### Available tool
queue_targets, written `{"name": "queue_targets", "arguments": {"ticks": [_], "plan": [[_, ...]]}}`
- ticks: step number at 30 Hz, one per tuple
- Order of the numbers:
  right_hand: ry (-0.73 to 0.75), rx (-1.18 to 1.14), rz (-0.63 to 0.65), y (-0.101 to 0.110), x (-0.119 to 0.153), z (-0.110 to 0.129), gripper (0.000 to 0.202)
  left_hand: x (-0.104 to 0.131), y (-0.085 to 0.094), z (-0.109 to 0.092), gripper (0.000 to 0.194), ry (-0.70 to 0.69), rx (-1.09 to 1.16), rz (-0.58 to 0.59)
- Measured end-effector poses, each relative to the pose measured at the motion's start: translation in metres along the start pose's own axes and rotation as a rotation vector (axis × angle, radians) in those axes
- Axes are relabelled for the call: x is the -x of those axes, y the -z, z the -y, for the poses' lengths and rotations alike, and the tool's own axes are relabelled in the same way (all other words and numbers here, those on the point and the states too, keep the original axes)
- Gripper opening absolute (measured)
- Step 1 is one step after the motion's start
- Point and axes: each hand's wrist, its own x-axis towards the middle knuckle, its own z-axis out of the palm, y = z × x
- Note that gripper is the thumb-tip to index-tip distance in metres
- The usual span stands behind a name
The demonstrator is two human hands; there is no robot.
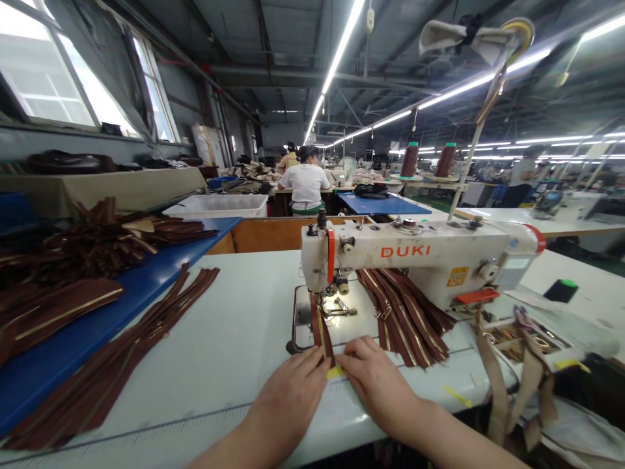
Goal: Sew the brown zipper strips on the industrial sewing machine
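Observation:
A brown zipper strip (321,329) with gold teeth runs from under the needle of the white sewing machine (361,251) toward me. My left hand (293,387) is closed at the left edge of its near end, fingertips pressed on the tape. My right hand (378,384) has curled fingers pinching at the right side of the same end; the exact grip is partly hidden. Just below the strip, yellow tape (334,372) shows between the hands. More brown zippers (407,319) lie fanned out right of the needle, partly behind the machine arm.
Long brown zippers (117,365) lie on the left of the table. A blue surface (29,391) beside it carries heaped brown pieces (97,247). On the right are a parts tray (522,339), hanging straps (530,371) and a thread cone (561,290). A person (305,182) sits ahead.

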Motion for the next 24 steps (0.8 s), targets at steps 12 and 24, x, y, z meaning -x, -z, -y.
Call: {"name": "queue_targets", "arguments": {"ticks": [12,24], "plan": [[-0.004,-0.107,-0.007,0.000,-0.001,0.001,0.021,0.001,0.009,-0.001,0.028,0.031,0.106,-0.041],[0.005,-0.081,0.027,0.002,-0.002,0.002,0.019,0.001,0.014,0.006,0.032,0.011,0.190,0.029]]}}
